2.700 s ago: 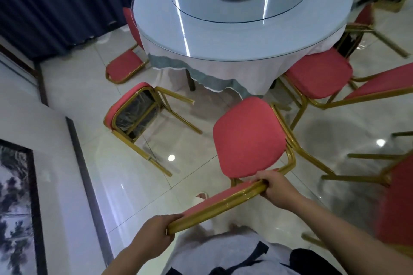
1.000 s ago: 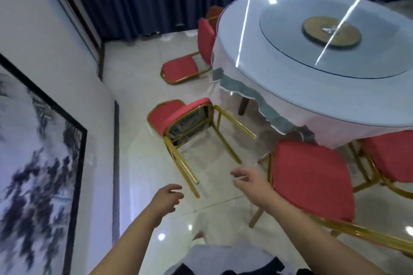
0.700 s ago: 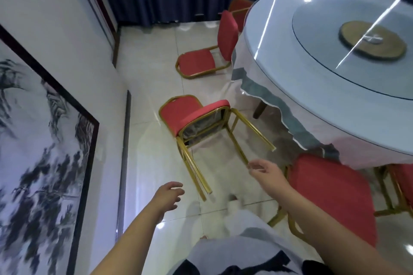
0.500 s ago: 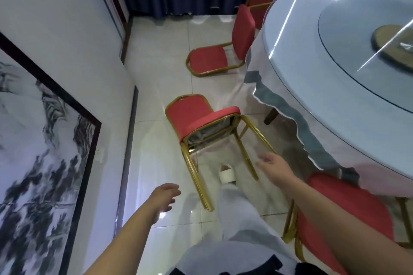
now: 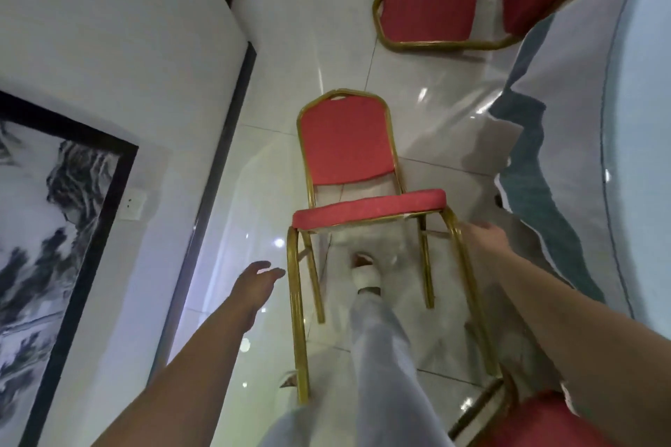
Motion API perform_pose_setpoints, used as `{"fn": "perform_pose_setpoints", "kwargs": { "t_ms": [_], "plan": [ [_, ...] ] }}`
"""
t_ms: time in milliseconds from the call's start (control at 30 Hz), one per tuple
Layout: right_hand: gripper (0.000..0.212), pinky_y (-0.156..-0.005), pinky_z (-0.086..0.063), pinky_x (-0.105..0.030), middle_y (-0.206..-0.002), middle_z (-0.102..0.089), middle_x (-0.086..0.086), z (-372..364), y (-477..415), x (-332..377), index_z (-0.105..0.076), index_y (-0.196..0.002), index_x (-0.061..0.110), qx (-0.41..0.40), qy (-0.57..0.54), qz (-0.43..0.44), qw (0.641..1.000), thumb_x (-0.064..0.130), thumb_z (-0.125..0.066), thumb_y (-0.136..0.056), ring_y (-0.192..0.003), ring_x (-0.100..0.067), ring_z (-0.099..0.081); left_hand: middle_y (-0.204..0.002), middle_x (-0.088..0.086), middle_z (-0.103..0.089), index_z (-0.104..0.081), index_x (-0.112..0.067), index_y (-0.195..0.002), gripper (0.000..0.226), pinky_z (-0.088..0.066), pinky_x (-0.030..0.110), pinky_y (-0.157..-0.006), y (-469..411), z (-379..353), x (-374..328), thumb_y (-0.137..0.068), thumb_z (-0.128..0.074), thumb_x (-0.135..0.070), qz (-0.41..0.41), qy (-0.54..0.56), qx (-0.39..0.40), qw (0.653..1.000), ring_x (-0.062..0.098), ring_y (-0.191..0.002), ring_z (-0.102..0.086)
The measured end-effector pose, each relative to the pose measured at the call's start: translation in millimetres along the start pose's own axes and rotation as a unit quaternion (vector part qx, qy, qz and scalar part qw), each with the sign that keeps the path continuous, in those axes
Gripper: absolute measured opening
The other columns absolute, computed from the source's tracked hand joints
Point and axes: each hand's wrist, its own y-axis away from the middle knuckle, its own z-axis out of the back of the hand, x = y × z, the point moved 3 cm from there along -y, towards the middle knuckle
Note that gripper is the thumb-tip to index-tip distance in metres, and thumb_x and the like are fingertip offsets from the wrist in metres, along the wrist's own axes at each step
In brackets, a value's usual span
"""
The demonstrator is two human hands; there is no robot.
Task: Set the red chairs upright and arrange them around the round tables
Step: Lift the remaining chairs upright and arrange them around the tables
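1. The left grip [image 5: 259,278] is open, with its fingers straight. It holds nothing. It is just beside the left leg of the red padded chair with a gold metal frame [image 5: 366,209], and it is not touching it.
2. The right grip [image 5: 483,239] is at the bend of the chair's right leg. It is blurry, so I cannot tell if the fingers have closed round the leg or only touch it.
3. The chair lies on its back on the shiny white tile floor [image 5: 290,29], between the two grips. Its legs stick out toward the person.
4. What changed: a few seconds ago both grips held a different red chair at the counter. They let go of it and the person walked over here. The fallen chair was off to the side then, and now it is right in front.
5. I think this means that other chair is done and this one is next to be stood up. It is not up yet.
6. The round counter with a white cloth and glass top [image 5: 646,120] is cut off at the right edge. A second red chair [image 5: 428,7] stands beside it, and its back is cut off at the top.
7. A third red seat [image 5: 544,425] only peeks in at the bottom corner. The person's white slipper [image 5: 365,276] hides a bit of floor under the fallen chair.
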Motion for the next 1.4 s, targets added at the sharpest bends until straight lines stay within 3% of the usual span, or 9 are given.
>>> {"fn": "perform_pose_setpoints", "kwargs": {
  "t_ms": [100,233,433,600,767,967,1167,1333,1400],
  "plan": [
    [0.044,-0.1,-0.048,-0.049,-0.116,-0.064,-0.016,-11.2,-67.6,24.0,-0.06,-0.123,0.005,0.029,0.013,-0.012,0.999,0.04,-0.057,-0.095,-0.108,-0.033,-0.061,-0.149,0.009,-0.043,-0.04,-0.023,-0.146,0.062,-0.036,0.04,-0.102,-49.1,-28.9,-29.2,-0.092,-0.064,-0.043,0.008,0.004,-0.02,1.0,0.029,-0.131,-0.044],
    [0.049,-0.067,-0.045,-0.033,-0.092,-0.059,-0.006,-38.8,-129.8,52.6,-0.06,-0.105,0.007,0.065,0.017,-0.082,0.994,0.052,-0.063,-0.089,-0.08,-0.025,-0.058,-0.157,0.012,-0.032,-0.021,-0.023,-0.155,0.089,-0.036,0.052,-0.11,-114.4,-58.5,-54.7,-0.087,-0.06,-0.064,0.009,-0.004,-0.062,0.998,0.037,-0.14,-0.037],
    [0.066,-0.069,-0.052,-0.042,-0.103,-0.065,-0.015,-66.5,-184.5,66.9,-0.06,-0.104,0.012,0.138,0.087,-0.201,0.966,0.067,-0.072,-0.069,-0.086,-0.032,-0.064,-0.118,0.014,-0.067,-0.057,-0.008,-0.129,0.059,-0.051,0.049,-0.099,-197.6,-82.9,-74.6,-0.087,-0.067,-0.048,0.056,0.058,-0.006,0.997,0.032,-0.105,-0.065],
    [0.045,-0.043,-0.056,-0.034,-0.064,-0.073,-0.012,-87.6,-213.6,66.0,-0.064,-0.1,0.01,0.202,0.124,-0.235,0.942,0.044,-0.081,-0.076,-0.047,-0.025,-0.068,-0.082,0.015,-0.076,-0.065,-0.009,-0.109,0.048,-0.059,0.036,-0.054,-228.0,-78.6,-81.9,-0.073,-0.083,-0.035,0.193,0.081,0.072,0.975,0.03,-0.065,-0.074],
    [0.041,-0.054,-0.06,-0.038,-0.086,-0.076,-0.017,-91.4,-228.5,55.4,-0.061,-0.11,0.009,0.195,0.074,-0.213,0.955,0.028,-0.081,-0.08,-0.064,-0.031,-0.073,-0.094,0.02,-0.075,-0.066,-0.007,-0.112,0.058,-0.06,0.042,-0.069,-248.9,-75.8,-76.0,-0.066,-0.088,-0.034,0.237,0.092,0.111,0.961,0.037,-0.082,-0.074],
    [0.034,-0.055,-0.061,-0.038,-0.097,-0.074,-0.018,-88.1,-222.8,51.9,-0.06,-0.116,0.014,0.148,-0.005,-0.167,0.975,0.015,-0.075,-0.086,-0.074,-0.032,-0.075,-0.115,0.023,-0.069,-0.059,-0.011,-0.121,0.038,-0.057,0.053,-0.078,-241.5,-77.4,-81.7,-0.085,-0.072,-0.014,0.173,0.144,0.103,0.969,0.045,-0.099,-0.068],
    [0.038,-0.073,-0.061,-0.044,-0.109,-0.071,-0.018,-77.3,-218.4,86.2,-0.063,-0.124,0.011,0.128,-0.056,-0.129,0.982,0.007,-0.071,-0.087,-0.093,-0.037,-0.071,-0.118,0.025,-0.067,-0.061,-0.006,-0.124,0.034,-0.057,0.046,-0.072,-236.4,-67.8,-124.7,-0.089,-0.064,-0.005,0.113,0.188,0.081,0.972,0.042,-0.098,-0.066],
    [0.034,-0.046,-0.056,-0.029,-0.103,-0.07,-0.016,-51.7,-221.5,148.7,-0.061,-0.126,0.01,0.134,-0.088,-0.067,0.985,0.01,-0.062,-0.092,-0.059,-0.023,-0.068,-0.115,0.021,-0.068,-0.063,-0.008,-0.124,0.033,-0.054,0.052,-0.088,-230.0,-55.1,-196.1,-0.091,-0.064,-0.007,0.049,0.176,0.064,0.981,0.041,-0.104,-0.066],
    [0.033,-0.05,-0.056,-0.03,-0.105,-0.07,-0.016,-33.4,-219.8,175.6,-0.061,-0.127,0.012,0.133,-0.097,-0.03,0.986,0.012,-0.061,-0.093,-0.061,-0.023,-0.067,-0.115,0.02,-0.069,-0.063,-0.01,-0.124,0.033,-0.055,0.052,-0.088,-220.9,-49.8,-228.3,-0.091,-0.064,-0.007,0.01,0.177,0.06,0.982,0.038,-0.101,-0.068]
  ]
}}
